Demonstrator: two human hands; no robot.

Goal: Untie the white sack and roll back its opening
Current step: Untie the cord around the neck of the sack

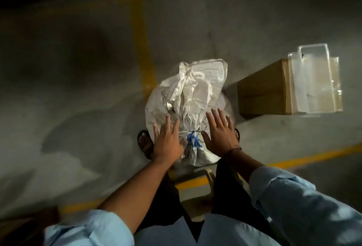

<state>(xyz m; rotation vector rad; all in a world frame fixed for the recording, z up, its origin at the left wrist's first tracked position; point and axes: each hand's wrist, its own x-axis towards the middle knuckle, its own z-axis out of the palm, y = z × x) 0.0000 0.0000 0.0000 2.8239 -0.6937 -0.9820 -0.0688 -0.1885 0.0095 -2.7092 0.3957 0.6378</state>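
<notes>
Left hand (168, 141) and right hand (221, 135) rest open on the white sack (197, 89), its blue tie (193, 139) right between them (near both).

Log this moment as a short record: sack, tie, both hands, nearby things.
white sack: standing, neck gathered
blue tie: knotted round the neck, not yet undone
left hand: open, fingers spread, left of the tie
right hand: open, right of the tie
nearby: cardboard box, clear plastic container on it
</notes>
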